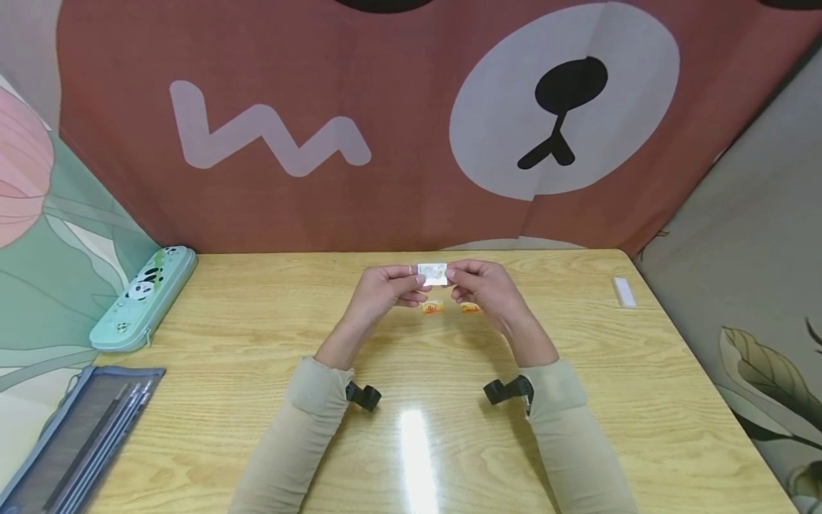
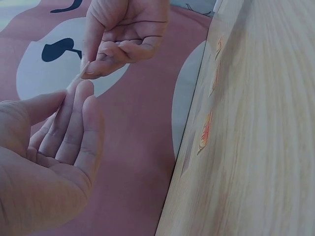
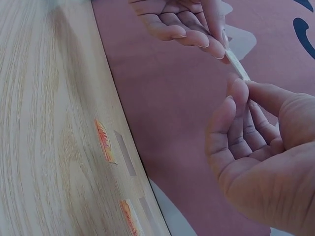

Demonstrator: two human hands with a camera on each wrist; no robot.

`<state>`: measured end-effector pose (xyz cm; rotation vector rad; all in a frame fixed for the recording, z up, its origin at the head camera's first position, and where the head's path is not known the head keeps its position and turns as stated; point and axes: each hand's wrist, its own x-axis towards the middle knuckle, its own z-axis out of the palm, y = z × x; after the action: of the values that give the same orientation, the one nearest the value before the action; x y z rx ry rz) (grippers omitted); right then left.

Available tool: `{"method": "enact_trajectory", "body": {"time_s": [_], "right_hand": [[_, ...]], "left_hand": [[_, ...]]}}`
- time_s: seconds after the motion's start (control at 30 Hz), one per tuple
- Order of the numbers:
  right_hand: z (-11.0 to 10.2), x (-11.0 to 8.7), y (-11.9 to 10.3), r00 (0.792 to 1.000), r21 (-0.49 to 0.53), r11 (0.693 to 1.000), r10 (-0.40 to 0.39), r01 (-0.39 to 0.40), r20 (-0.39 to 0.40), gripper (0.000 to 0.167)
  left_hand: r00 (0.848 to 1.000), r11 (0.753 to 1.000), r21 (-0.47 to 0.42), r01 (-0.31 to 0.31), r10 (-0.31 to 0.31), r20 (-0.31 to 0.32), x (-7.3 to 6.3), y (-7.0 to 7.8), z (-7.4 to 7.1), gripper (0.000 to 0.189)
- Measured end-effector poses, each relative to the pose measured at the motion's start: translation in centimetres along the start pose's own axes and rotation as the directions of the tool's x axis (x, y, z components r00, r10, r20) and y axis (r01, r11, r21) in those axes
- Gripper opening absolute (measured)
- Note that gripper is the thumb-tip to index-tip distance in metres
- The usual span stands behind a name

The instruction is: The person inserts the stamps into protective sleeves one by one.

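A small white card (image 1: 432, 274) with a faint printed picture is held up above the far part of the table. My left hand (image 1: 382, 289) pinches its left edge between thumb and fingers. On the opposite edge, my right hand (image 1: 486, 287) pinches it the same way. The right wrist view shows the card (image 3: 237, 65) nearly edge-on, as a thin pale strip. Below the hands lie small orange-and-yellow cards: one orange card (image 1: 433, 307) between the hands and another orange card (image 1: 470, 308) partly hidden by my right hand. The left wrist view shows a third orange card (image 2: 219, 46) farther along.
A mint panda pencil case (image 1: 144, 300) stands at the table's far left. Nearer on that side lies a dark mesh zip pouch (image 1: 83, 435) with pencil-like sticks. A white eraser-like block (image 1: 623, 293) is at the far right. A bear-print cloth (image 1: 398, 200) hangs behind the table.
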<state>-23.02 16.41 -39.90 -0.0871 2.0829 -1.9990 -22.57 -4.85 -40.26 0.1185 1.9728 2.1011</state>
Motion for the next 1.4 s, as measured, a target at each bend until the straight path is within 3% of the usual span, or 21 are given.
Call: {"method": "enact_trajectory", "body": {"time_s": [0.3, 0.77, 1.4], "right_hand": [[-0.06, 0.13, 0.37, 0.998, -0.023, 0.998, 0.057, -0.056, 0.013, 0.035], [-0.07, 0.21, 0.28, 0.999, -0.023, 1.0, 0.006, -0.006, 0.037, 0.025], [0.06, 0.18, 0.18, 0.998, -0.041, 0.999, 0.021, -0.019, 0.053, 0.031]], "left_hand": [[1.0, 0.999, 0.05, 0.02, -0.021, 0.018, -0.03, -0.16, -0.01, 0.024], [0.999, 0.999, 0.05, 0.015, -0.017, 0.028, 0.06, -0.06, -0.01, 0.021], [1.0, 1.0, 0.006, 0.013, -0.013, 0.008, 0.22, -0.25, 0.1, 0.022]]}}
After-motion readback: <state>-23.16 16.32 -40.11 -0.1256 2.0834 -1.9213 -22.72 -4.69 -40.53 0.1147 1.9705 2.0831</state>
